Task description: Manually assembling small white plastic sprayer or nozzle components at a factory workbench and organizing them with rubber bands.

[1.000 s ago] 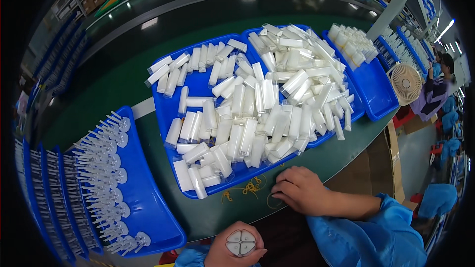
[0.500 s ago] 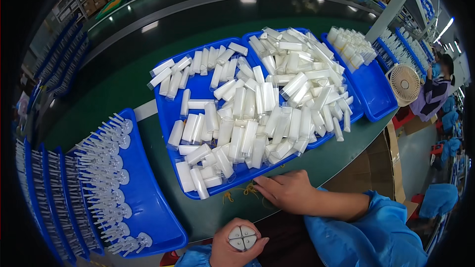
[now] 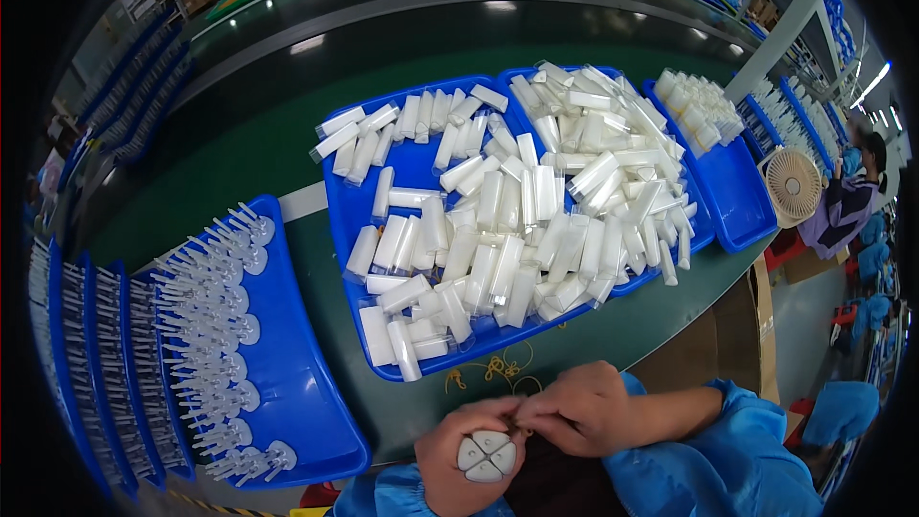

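Note:
My left hand (image 3: 466,460) is closed round a bundle of white wedge-shaped pieces (image 3: 486,457). Their rounded-wedge ends face up and together form a disc. Close against the bundle's far right side, my right hand (image 3: 579,412) is closed in a pinch. A thin yellowish rubber band (image 3: 524,428) shows at its fingertips, partly hidden by the fingers. Loose yellow rubber bands (image 3: 498,366) lie on the green table just beyond both hands. Past them stands a blue tray (image 3: 397,193) of white pieces in clear sleeves (image 3: 490,199).
A second blue tray heaped with sleeved pieces (image 3: 598,124) adjoins on the right, then a blue tray (image 3: 732,193) with banded bundles (image 3: 697,110). At left, a blue tray (image 3: 306,402) holds white stemmed parts (image 3: 225,325). A fan (image 3: 793,184), cardboard box (image 3: 728,325) and co-worker (image 3: 847,196) are at right.
My right hand has left the loose bands by the tray edge and come down to the bundle in my left hand. The left hand has risen slightly to the right. The view has shifted a little.

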The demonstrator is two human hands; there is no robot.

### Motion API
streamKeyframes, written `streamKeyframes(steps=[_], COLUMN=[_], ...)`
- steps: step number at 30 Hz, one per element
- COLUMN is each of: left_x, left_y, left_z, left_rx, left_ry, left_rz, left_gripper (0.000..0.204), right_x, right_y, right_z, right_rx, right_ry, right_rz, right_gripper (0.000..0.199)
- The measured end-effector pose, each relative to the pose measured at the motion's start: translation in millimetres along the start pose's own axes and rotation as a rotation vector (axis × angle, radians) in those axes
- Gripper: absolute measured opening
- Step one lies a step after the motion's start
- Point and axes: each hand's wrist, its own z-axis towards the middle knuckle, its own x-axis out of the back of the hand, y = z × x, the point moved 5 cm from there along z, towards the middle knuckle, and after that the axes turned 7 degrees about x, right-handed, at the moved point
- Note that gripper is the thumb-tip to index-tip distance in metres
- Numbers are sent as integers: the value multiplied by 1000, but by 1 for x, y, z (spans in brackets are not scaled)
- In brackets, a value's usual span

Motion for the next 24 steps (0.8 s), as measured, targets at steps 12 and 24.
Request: streamKeyframes(steps=[12,24], left_x=[42,-10], left_y=[-4,10], left_z=[-2,8], left_rx=[-23,-35], left_ry=[147,-27], left_rz=[-203,15], left_gripper=[30,22], right_x=[21,10], right_y=[17,3], right_z=[-12,-11], right_rx=[-268,-142], right_ry=[93,37], right_rz=[14,88], right_gripper=[11,15])
